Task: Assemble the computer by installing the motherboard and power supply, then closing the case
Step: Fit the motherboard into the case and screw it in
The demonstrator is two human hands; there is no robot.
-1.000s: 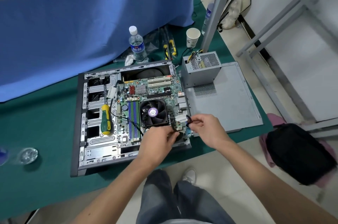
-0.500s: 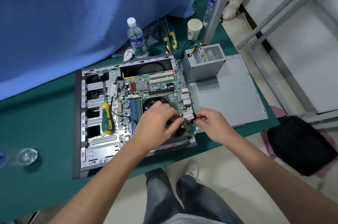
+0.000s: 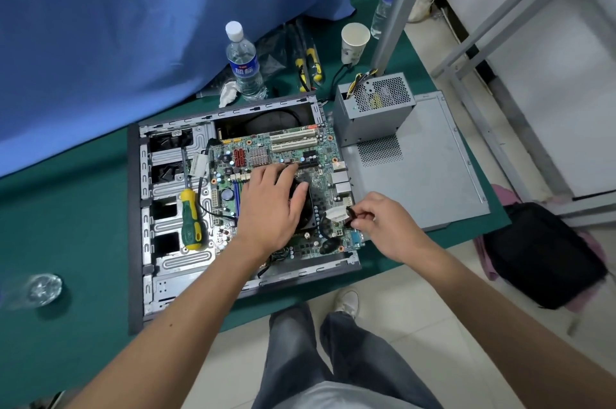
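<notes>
The open grey computer case (image 3: pixel 146 282) lies flat on the green table with the green motherboard (image 3: pixel 266 155) inside it. My left hand (image 3: pixel 271 205) lies spread over the black CPU fan (image 3: pixel 308 211), fingers fairly straight, hiding most of it. My right hand (image 3: pixel 383 225) pinches a black cable (image 3: pixel 351 213) beside a white connector (image 3: pixel 336 214) at the board's right edge. The grey power supply (image 3: pixel 373 108) stands outside the case on the loose side panel (image 3: pixel 426 175), to the right.
A green and yellow screwdriver (image 3: pixel 190 221) lies in the case's drive bay area. Behind the case stand a water bottle (image 3: pixel 245 65), a paper cup (image 3: pixel 354 41) and yellow-handled tools (image 3: pixel 310 65). A metal post (image 3: pixel 396 1) rises behind the power supply. A black bag (image 3: pixel 540 252) sits on the floor.
My left hand has moved up from the cable near the board's front edge and now lies flat over the CPU fan. My right hand stays by the white connector.
</notes>
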